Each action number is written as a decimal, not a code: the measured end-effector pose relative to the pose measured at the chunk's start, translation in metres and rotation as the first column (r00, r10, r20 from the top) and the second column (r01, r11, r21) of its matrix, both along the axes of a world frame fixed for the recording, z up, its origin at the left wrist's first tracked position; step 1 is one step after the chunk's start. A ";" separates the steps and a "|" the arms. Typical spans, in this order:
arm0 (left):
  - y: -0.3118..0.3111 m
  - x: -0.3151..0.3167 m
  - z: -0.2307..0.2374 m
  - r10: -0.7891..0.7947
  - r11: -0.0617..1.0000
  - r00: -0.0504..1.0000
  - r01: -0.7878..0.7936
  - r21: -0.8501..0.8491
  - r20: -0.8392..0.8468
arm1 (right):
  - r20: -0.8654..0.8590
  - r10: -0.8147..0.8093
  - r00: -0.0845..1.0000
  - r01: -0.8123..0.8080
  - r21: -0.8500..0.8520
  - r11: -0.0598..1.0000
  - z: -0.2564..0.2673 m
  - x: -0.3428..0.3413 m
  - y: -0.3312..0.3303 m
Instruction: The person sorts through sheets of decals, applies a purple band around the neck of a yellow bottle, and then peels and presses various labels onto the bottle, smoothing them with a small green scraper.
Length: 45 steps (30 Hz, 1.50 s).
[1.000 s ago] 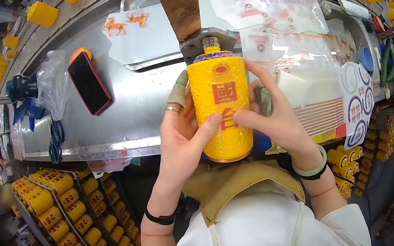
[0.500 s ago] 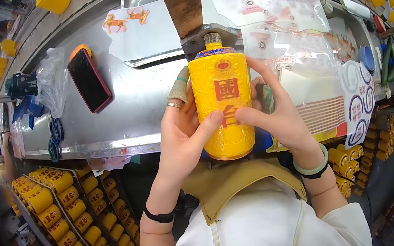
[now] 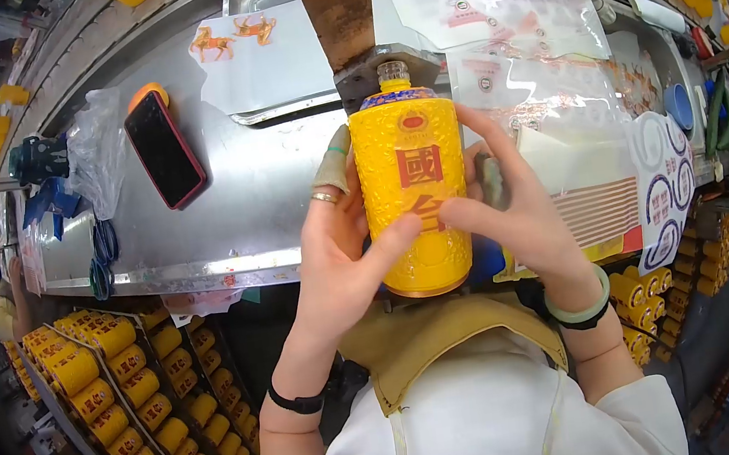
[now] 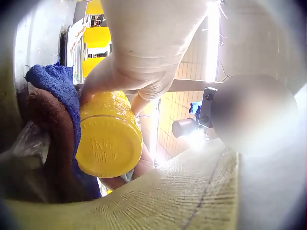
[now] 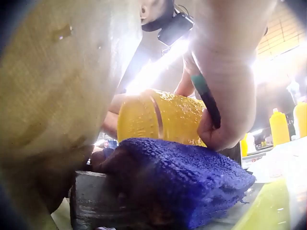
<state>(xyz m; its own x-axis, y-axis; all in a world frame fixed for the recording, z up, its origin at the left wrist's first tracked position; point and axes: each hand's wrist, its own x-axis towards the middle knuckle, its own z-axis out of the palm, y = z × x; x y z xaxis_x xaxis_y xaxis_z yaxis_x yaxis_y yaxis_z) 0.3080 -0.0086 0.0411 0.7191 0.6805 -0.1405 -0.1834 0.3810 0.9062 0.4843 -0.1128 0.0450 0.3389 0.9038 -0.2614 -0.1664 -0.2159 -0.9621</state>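
A yellow embossed bottle [image 3: 425,265] with red characters and a clear glass neck lies with its neck pointing away from me. My left hand [image 3: 335,250] grips its left side, thumb pressed on the front by the lower red character [image 3: 426,217]. From the other side my right hand [image 3: 516,221] holds it, its thumb close to the left one. A beige finger cover [image 3: 332,173] sits on a left finger. The left wrist view shows the bottle's round base [image 4: 110,148]. Beneath the bottle, a blue cloth [image 5: 187,177] appears in the right wrist view.
A brown upright bar [image 3: 334,10] stands just beyond the bottle neck. To the left lie a phone [image 3: 163,153] and a plastic bag [image 3: 97,157]; to the right, printed decal sheets [image 3: 510,1]. A rack of yellow bottles [image 3: 123,388] stands at lower left.
My left thumb has slid slightly right across the bottle's front, toward the right thumb. The bottle sits slightly higher in the head view than a second ago; both hands keep holding it.
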 end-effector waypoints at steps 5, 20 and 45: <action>-0.007 0.004 -0.001 -0.018 0.992 1.000 0.020 0.123 -0.016 | 0.082 -0.068 0.994 0.064 0.053 0.997 0.029 0.014 0.005; -0.008 0.004 0.006 0.037 0.999 0.998 -0.035 -0.035 0.053 | 0.825 -0.300 0.479 -0.300 0.475 0.827 0.043 0.034 0.015; -0.012 0.007 0.003 0.047 0.993 0.991 -0.033 0.111 -0.125 | 0.077 -0.310 0.948 0.272 0.317 0.909 0.008 0.003 -0.002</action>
